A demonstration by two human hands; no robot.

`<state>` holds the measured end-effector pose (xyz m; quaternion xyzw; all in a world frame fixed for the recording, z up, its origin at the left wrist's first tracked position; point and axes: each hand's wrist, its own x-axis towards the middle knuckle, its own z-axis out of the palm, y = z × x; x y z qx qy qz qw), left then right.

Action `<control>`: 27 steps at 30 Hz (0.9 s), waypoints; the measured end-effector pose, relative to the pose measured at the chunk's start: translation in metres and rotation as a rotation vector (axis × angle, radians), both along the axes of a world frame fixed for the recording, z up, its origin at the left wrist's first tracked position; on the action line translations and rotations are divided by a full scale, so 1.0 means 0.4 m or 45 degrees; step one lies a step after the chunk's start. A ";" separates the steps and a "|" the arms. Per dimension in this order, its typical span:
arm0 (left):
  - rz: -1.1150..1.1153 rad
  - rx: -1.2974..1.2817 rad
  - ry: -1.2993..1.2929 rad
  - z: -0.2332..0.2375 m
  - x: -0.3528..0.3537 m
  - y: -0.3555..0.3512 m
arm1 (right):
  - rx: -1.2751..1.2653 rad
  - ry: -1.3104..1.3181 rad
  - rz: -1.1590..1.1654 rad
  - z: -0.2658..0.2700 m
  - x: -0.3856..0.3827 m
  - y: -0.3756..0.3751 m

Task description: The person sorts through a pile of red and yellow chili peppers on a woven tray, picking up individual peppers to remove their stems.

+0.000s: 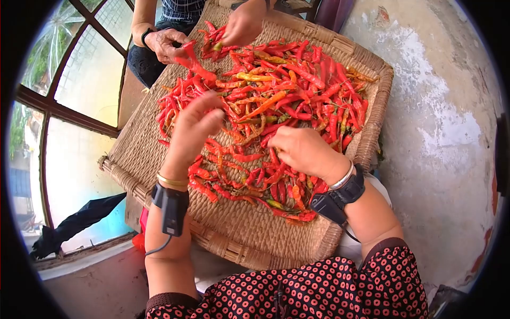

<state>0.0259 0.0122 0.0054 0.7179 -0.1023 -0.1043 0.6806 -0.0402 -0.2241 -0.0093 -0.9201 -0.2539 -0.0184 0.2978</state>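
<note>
Red chili peppers, mixed with some orange, yellow and greenish ones, lie heaped on a woven tray. My left hand hovers over the left part of the heap, its fingers apart and slightly blurred, with nothing seen in it. Over the lower right of the heap, my right hand has its fingers curled down and pressed together among the peppers. Its fingertips are partly hidden, so whatever they pinch cannot be made out.
Across the tray, another person's hand holds a red chili pepper; that person's other hand reaches into the far peppers. A framed window stands at left, with a dark cloth below. A worn wall borders the right.
</note>
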 end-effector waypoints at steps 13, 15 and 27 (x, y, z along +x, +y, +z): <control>-1.022 1.150 -0.424 -0.065 -0.068 -0.025 | -0.026 0.187 0.224 -0.008 -0.010 0.020; -0.981 1.144 -0.381 -0.017 -0.072 -0.022 | 0.073 0.253 0.219 0.011 -0.002 0.025; -0.757 0.115 0.313 0.008 -0.066 -0.008 | 0.602 1.049 -0.015 0.068 -0.016 0.041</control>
